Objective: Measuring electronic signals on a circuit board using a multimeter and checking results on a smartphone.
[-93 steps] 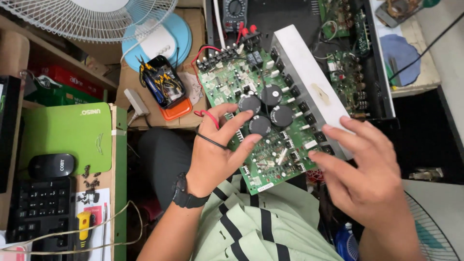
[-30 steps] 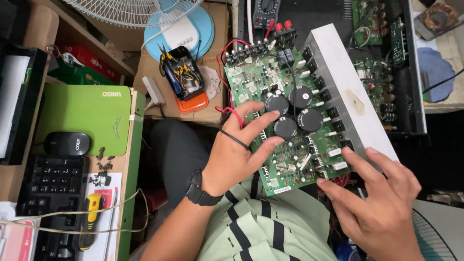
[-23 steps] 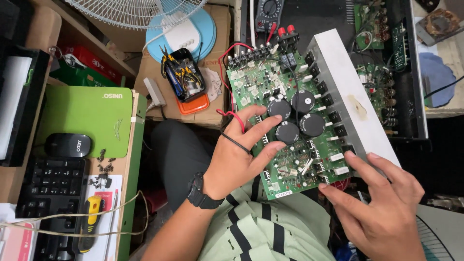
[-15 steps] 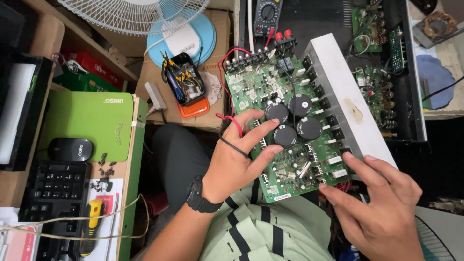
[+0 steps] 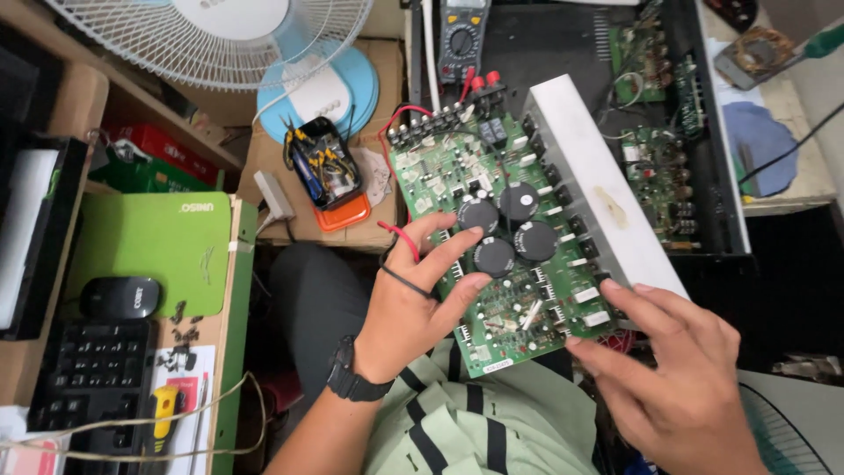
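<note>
The left hand point(image 5: 413, 303) lies spread over the near left part of a green amplifier circuit board point(image 5: 492, 237), its fingers splayed and its fingertips point(image 5: 475, 233) touching the board just beside four round black capacitors point(image 5: 508, 227); a thin red wire point(image 5: 400, 236) and a black wire point(image 5: 404, 280) run across its fingers. The right hand point(image 5: 681, 378) is open too, fingers fanned, its fingertips at the board's near right corner, where the board meets the long white heatsink point(image 5: 598, 189) fixed along its right edge. Neither hand grips anything; both steady the board, which rests tilted over the person's lap above a pale green striped shirt point(image 5: 492, 422). This looks like the inspection stage of a repair: the board is held so that its component side faces up. Any further handling would call for a firm hold by the edges, with the loose wires kept from snagging. A black wristwatch point(image 5: 350, 376) sits on the left wrist. Beyond the board stand a digital multimeter point(image 5: 463, 35) with red plugs point(image 5: 485, 81), an open black amplifier chassis point(image 5: 668, 132) holding more boards, an orange tray of small tools point(image 5: 327, 171) and a pale blue pedestal fan point(image 5: 220, 35). To the left are a green mat point(image 5: 145, 242), a black mouse point(image 5: 119, 297) and a keyboard point(image 5: 92, 387). The board's underside is hidden, the right forearm is cut off, and its small parts are too fine to tell apart.
</note>
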